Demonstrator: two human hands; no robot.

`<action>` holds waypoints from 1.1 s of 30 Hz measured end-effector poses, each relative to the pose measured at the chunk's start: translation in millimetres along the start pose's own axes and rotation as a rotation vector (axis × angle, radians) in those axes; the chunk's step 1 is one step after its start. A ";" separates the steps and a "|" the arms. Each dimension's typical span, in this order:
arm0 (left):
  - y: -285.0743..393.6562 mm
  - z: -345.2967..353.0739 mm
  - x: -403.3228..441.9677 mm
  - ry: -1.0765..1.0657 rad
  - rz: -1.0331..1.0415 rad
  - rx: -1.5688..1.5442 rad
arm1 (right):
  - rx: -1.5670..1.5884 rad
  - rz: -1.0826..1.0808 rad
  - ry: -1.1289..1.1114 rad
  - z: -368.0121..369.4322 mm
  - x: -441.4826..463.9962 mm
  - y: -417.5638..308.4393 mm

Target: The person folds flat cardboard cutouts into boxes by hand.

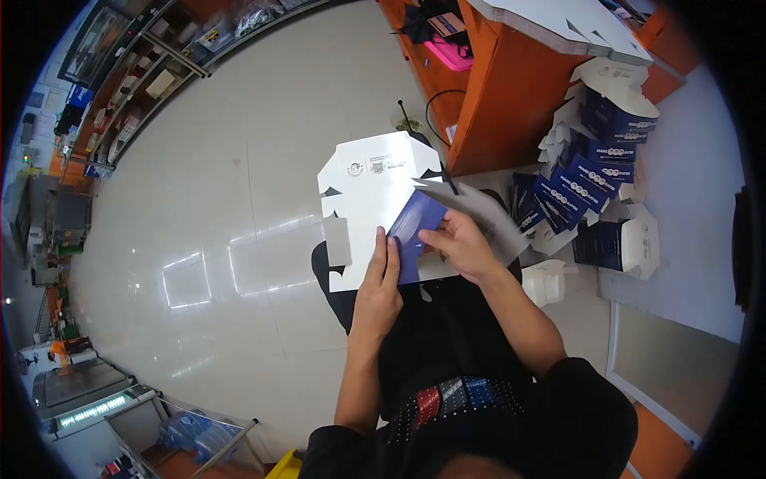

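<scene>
A flat die-cut cardboard box blank lies across my lap, its white side with small black print facing up. Along its right part a dark blue panel is folded up, and a blurred grey-white flap sticks out behind my right hand. My left hand rests with straight fingers along the edge where blue meets white. With the thumb on the blue panel and the other fingers partly hidden, my right hand is closed on the box blank.
Folded blue and white boxes are heaped on the floor to the right. An orange cabinet carries a stack of flat white blanks. Shelves line the upper left. Water bottles stand at lower left.
</scene>
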State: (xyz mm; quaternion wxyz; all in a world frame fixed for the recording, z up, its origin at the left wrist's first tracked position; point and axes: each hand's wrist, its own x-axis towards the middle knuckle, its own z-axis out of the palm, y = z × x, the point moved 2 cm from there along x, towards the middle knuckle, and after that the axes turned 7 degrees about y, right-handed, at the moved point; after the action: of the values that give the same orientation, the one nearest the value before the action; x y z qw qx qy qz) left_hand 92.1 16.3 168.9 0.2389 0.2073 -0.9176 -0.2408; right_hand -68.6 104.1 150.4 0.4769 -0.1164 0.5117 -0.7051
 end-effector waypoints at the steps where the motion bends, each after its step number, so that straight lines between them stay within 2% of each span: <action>1: 3.1 0.3 -0.3 0.041 0.027 0.089 | 0.058 -0.020 -0.006 0.6 4.9 4.6; 4: 8.0 -11.2 -10.6 0.021 0.006 0.198 | 0.182 0.061 0.050 -0.2 2.5 11.2; 7: 2.1 -19.6 -17.2 -0.004 0.075 0.070 | 0.257 0.091 0.056 -3.0 -1.3 16.7; 12: 2.0 -22.0 -13.9 0.131 0.186 0.069 | 0.261 0.049 0.066 7.7 -12.2 8.5; 22: 21.3 0.3 -10.6 0.279 0.121 0.054 | 0.076 -0.190 0.380 28.0 -44.7 13.6; 26: 25.5 1.3 -4.8 0.289 0.083 0.043 | -0.178 -0.299 0.369 24.3 -54.6 29.0; 31: 28.5 -1.2 3.2 0.208 0.076 -0.003 | 0.190 -0.164 0.313 22.4 -50.2 20.5; 33: 33.2 -8.2 12.2 0.152 0.074 -0.080 | 0.166 -0.067 0.222 12.4 -47.1 28.3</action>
State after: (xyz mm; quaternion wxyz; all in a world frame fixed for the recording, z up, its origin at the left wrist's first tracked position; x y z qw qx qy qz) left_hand 78.0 34.0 197.3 0.3244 0.1814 -0.8936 -0.2518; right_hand -20.5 133.2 147.7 0.4016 -0.0149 0.4973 -0.7689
